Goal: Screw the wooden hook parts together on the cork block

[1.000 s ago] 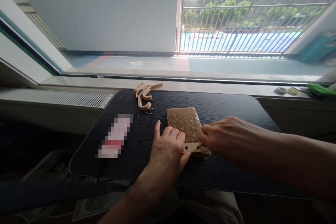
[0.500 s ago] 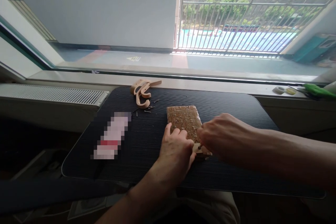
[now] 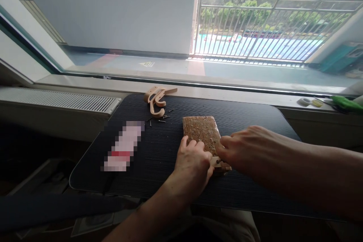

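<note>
A brown chipboard block (image 3: pixel 202 131) lies on the black table (image 3: pixel 159 147). On its near end rests a pale wooden piece (image 3: pixel 214 160), mostly covered by my hands. My left hand (image 3: pixel 193 164) is curled over that piece and the block's near left corner, holding it down. My right hand (image 3: pixel 241 149) comes in from the right, its fingers pinched at a small dark nail or screw (image 3: pixel 217 162) at the piece; what exactly it holds is too small to make out.
Wooden hook-shaped pieces (image 3: pixel 157 100) lie at the table's far left edge with several small dark nails (image 3: pixel 163 118) beside them. A blurred pink-white object (image 3: pixel 123 145) lies on the left. Tape rolls (image 3: pixel 305 101) and a green thing (image 3: pixel 346 102) sit on the sill at right.
My left hand has closed further over the pale wooden piece, index finger no longer stretched out. My right hand stays pinched at the same spot. The view shifted slightly.
</note>
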Demonstrator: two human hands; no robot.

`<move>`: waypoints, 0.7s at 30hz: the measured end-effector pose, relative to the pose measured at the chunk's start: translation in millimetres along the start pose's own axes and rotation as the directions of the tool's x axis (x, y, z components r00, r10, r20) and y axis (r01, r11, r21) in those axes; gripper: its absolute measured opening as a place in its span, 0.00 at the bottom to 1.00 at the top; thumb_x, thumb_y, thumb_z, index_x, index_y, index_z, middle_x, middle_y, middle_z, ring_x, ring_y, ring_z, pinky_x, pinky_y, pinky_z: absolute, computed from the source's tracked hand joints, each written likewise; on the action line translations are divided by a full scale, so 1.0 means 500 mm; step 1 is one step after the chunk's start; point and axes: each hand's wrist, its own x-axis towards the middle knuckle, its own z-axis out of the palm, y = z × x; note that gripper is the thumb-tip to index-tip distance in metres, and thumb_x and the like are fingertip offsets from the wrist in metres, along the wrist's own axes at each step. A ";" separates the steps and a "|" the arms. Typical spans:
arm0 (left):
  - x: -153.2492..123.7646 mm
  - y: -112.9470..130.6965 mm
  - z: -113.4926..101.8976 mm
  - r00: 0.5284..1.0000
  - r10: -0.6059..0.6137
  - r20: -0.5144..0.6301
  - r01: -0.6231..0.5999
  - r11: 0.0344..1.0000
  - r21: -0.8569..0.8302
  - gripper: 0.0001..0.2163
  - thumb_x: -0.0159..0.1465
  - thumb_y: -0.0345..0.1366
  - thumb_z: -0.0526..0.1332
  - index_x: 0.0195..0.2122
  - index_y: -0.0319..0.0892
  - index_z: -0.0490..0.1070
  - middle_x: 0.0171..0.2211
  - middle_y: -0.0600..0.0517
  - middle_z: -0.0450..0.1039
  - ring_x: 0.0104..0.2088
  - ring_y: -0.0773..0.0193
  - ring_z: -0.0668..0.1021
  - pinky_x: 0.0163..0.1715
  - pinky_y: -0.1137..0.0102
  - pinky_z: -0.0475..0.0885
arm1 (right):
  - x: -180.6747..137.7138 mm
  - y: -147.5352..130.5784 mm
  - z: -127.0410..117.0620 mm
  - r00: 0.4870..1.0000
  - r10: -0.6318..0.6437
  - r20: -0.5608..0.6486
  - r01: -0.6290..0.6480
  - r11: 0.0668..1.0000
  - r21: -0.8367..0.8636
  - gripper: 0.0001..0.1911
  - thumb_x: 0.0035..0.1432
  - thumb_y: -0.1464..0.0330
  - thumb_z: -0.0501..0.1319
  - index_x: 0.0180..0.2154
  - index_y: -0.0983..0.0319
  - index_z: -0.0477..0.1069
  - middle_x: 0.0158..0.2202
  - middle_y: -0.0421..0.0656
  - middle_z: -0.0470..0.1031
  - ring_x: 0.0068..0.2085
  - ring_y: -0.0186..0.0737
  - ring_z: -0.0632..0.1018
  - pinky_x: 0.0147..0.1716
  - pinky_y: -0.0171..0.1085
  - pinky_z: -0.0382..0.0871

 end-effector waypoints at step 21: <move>-0.003 0.004 -0.005 0.999 -0.005 0.039 0.003 0.999 0.038 0.07 0.59 0.38 0.59 0.28 0.42 0.74 0.32 0.48 0.71 0.36 0.57 0.73 0.42 0.58 0.65 | -0.026 0.004 -0.008 0.998 0.031 0.062 -0.020 0.985 -0.169 0.09 0.47 0.79 0.60 0.29 0.59 0.73 0.26 0.40 0.76 0.23 0.38 0.74 0.18 0.37 0.50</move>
